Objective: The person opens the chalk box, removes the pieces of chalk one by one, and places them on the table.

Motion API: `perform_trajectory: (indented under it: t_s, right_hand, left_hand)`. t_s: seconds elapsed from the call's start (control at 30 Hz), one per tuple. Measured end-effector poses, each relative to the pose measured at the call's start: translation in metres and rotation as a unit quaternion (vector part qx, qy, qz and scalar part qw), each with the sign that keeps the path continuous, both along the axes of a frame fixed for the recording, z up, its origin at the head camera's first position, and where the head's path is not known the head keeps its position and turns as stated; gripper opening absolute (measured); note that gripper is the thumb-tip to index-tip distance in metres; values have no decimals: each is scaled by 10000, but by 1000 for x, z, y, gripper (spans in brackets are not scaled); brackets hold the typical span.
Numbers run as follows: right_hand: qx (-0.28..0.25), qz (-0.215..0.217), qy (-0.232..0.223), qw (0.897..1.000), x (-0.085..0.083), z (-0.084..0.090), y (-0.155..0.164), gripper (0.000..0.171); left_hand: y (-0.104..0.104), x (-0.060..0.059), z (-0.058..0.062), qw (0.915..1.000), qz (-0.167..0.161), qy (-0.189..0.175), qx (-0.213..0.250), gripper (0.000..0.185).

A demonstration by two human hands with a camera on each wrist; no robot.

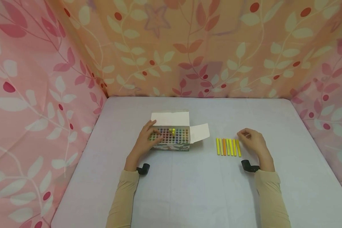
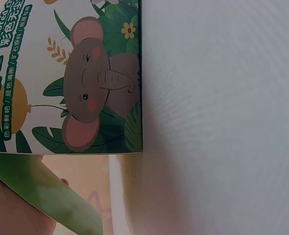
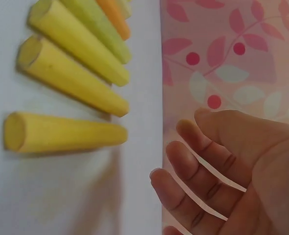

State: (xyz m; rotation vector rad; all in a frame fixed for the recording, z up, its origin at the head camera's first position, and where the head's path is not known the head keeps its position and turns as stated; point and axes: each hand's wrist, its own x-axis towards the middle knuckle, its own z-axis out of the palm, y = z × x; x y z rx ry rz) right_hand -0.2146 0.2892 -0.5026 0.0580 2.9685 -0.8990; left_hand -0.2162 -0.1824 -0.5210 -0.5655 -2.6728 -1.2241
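Note:
An open box of coloured chalk (image 1: pixel 171 147) stands left of centre on the table, packed with upright sticks in many colours. Three yellow chalks (image 1: pixel 173 130) rise above the others. Over the box's left end lies my left hand (image 1: pixel 144 138), thumb and fingers spread above the chalk tops and rim. The left wrist view shows the box's elephant-printed front (image 2: pixel 93 83) and part of the hand behind a green flap (image 2: pixel 46 193). Just right of a row of yellow, greenish and orange chalk sticks (image 1: pixel 228 147), my right hand (image 1: pixel 252 139) holds nothing, its fingers loosely bent near the endmost yellow chalk (image 3: pixel 66 132).
The box's white lid (image 1: pixel 170 118) stands raised at the back, and a white side flap (image 1: pixel 199 133) sticks out to the right. A white cloth (image 1: pixel 193 190) covers the table. Patterned curtains (image 1: pixel 171 47) enclose the back and sides.

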Motion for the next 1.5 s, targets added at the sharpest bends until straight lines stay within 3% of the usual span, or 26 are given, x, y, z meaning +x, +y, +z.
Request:
perform_trajectory:
  t_s: [0.13,0.27,0.37,0.43,0.5,0.9,1.33,1.5]
  right_hand:
    - [201,43,740,9970,-10,-18,7,51]
    - [-25,173,952,9953,-11,-10,0,48]
    - [-244,237,897,9954,-4,13,-18,39]
    - [-255,295,1127,9929,-4,18,-28,34]
    - [-304,320,1180,9920,2,35,-44,26]
    - [-653,791,2202,9700,-5,45,-90,16]
    - [-895,1178,2233,9635,-7,52,-136,15]
    - [-870,1363,2458,9557,-8,53,-150,12]
  left_hand:
    - [0,0,0,10000,0,-25,1,28]
    - [0,0,0,10000,17,-81,7,27]
    - [0,1,-1,9999,29,-108,12,26]
    - [-1,1,-2,10000,16,-90,19,26]
    - [-1,1,-3,10000,-9,-33,27,26]
    - [-2,0,-6,10000,-37,43,-41,26]
    - [-1,1,-3,10000,-16,-17,-19,26]
    - [1,0,-2,10000,-52,68,-15,28]
